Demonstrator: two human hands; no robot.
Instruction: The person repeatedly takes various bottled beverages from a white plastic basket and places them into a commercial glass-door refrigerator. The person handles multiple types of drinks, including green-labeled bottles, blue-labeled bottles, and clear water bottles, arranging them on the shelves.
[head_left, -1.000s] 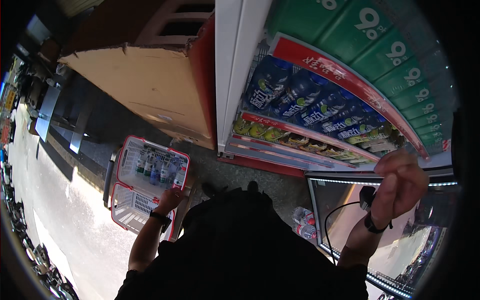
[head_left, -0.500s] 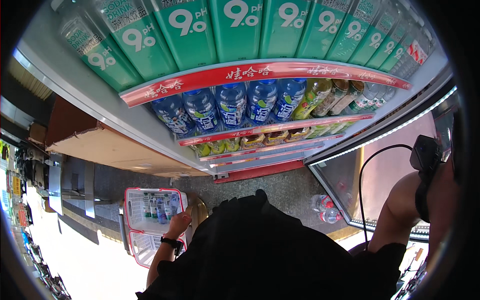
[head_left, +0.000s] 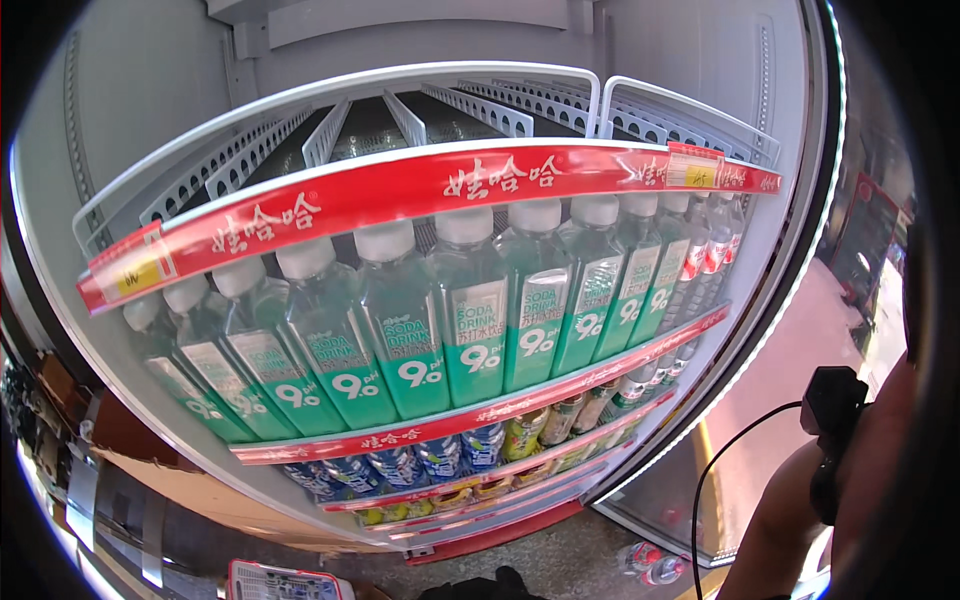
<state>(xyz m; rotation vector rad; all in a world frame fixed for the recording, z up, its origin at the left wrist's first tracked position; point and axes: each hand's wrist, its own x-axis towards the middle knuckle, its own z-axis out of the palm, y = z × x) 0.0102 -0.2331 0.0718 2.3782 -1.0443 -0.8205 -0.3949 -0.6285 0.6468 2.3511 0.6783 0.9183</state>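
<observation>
My right arm (head_left: 770, 530) rises at the right side, bent, with a black strap and a small black device (head_left: 836, 400) on it. Beyond the strap a blurred patch of skin reaches the dark rim, and the fingers are hidden there. My left hand cannot be made out; the basket it was beside shows only in part at the lower edge. Before me stands an open drinks cooler. Its row of square clear-and-green bottles (head_left: 420, 350) with white caps fills one shelf, with several slimmer clear bottles (head_left: 712, 250) at its right end.
Above the bottles, a shelf with white dividers (head_left: 500, 112) carries a red front strip (head_left: 400, 195). Blue bottles (head_left: 395, 468) stand below. A white basket (head_left: 285, 582) with a red rim is at lower left, a cardboard box (head_left: 200, 500) left, two bottles (head_left: 650, 565) by the door, a black cable (head_left: 715, 455) right.
My view has tilted up from the floor and basket to the upper cooler shelves. The closed left hand beside the basket has dropped out of clear sight. The right arm stays raised at the right.
</observation>
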